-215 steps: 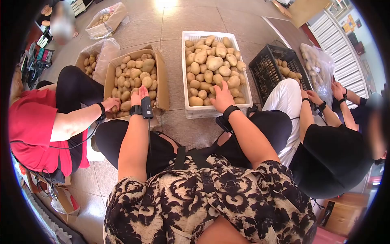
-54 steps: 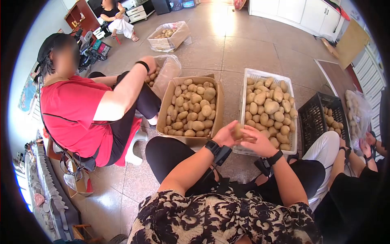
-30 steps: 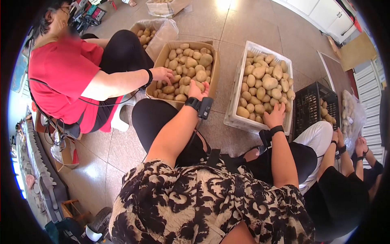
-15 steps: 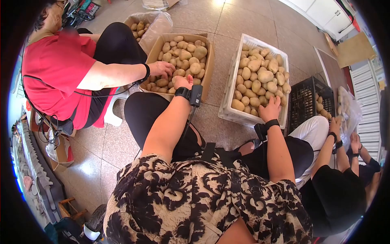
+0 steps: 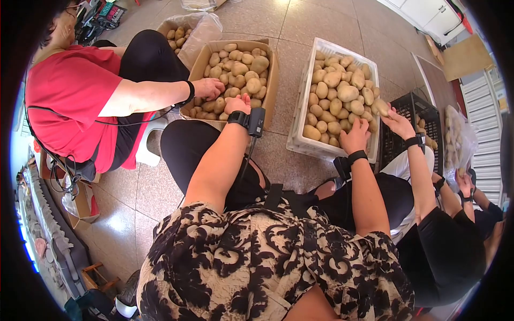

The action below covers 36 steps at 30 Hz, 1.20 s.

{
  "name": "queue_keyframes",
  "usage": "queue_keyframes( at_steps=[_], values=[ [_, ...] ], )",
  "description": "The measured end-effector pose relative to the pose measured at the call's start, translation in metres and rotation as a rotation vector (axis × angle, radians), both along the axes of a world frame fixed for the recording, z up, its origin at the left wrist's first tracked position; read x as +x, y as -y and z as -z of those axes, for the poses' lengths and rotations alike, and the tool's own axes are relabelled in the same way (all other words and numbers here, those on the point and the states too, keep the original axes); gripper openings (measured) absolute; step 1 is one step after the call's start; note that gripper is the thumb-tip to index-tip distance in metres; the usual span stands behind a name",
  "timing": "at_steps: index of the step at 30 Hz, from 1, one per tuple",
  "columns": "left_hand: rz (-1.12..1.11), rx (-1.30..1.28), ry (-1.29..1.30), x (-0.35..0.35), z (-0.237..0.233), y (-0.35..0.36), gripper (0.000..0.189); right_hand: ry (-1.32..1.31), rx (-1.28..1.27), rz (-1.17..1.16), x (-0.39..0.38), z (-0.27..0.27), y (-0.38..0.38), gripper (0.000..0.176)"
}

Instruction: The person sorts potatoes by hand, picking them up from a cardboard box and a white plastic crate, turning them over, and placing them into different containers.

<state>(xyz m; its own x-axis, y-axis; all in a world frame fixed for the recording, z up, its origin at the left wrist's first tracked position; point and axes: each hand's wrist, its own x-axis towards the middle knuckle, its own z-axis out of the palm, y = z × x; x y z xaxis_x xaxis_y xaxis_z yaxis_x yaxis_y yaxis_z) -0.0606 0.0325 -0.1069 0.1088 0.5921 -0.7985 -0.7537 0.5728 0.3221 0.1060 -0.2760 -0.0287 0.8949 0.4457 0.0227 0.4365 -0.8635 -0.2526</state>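
My left hand rests palm down on the potatoes at the near edge of a cardboard box; I see nothing held in it. My right hand lies on the potatoes in the near right corner of a white plastic crate. Its fingers curl over them, and whether it grips one is hidden. Both wrists carry black bands. A co-worker's hand at the crate's right rim holds a potato. The hand of a person in red reaches into the cardboard box from the left.
A black crate with some potatoes stands right of the white crate, and a clear bag lies beyond it. Another bagged box of potatoes sits behind the cardboard box. People sit close on both sides, on a tiled floor.
A co-worker's hand with a potato has come to the white crate's right rim. My hands have stayed in the box and the crate, shifting slightly.
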Motion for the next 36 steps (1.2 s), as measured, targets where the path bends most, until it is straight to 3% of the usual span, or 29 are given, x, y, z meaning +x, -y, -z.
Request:
queue_keyframes(
  at_steps=[4,14,18,20,36],
  values=[
    [0.174,0.040,0.118,-0.001,0.006,0.004,0.036,-0.004,-0.009,-0.019,0.001,-0.001,-0.001,0.056],
    [0.256,0.073,0.035,0.010,-0.026,0.035,0.029,0.040,-0.054,-0.004,0.006,0.006,0.000,0.055],
    [0.453,0.097,0.173,0.014,-0.021,0.039,0.025,-0.036,0.036,-0.119,0.017,0.016,0.006,0.050],
    [0.517,0.088,0.173,0.013,-0.024,0.045,0.025,-0.087,0.011,-0.066,0.009,0.009,0.002,0.047],
    [0.744,0.044,0.170,0.019,-0.028,0.070,0.027,-0.150,0.039,-0.052,0.017,0.015,0.009,0.045]
  ],
)
